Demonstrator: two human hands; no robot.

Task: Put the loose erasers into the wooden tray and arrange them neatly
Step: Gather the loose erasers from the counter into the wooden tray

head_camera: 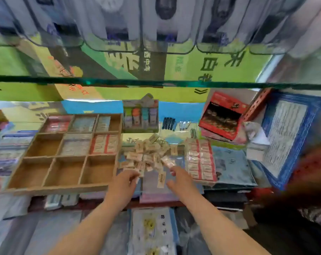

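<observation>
Loose erasers (pixel 148 153) heaped just right of wooden tray (pixel 64 188); near row of compartments bare. Left hand (pixel 123 183) pinching one eraser (pixel 137 178) at heap's near edge. Right hand (pixel 180 179) fingers at heap; grip unclear through blur. Advice: gather few, same way up, lay flat in nearest empty compartment.

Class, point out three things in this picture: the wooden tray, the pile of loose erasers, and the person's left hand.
wooden tray (pixel 51 188): head view, on its bare front rim.
pile of loose erasers (pixel 148 153): head view, middle of the heap.
left hand (pixel 123 183): head view, back of the hand.
</observation>
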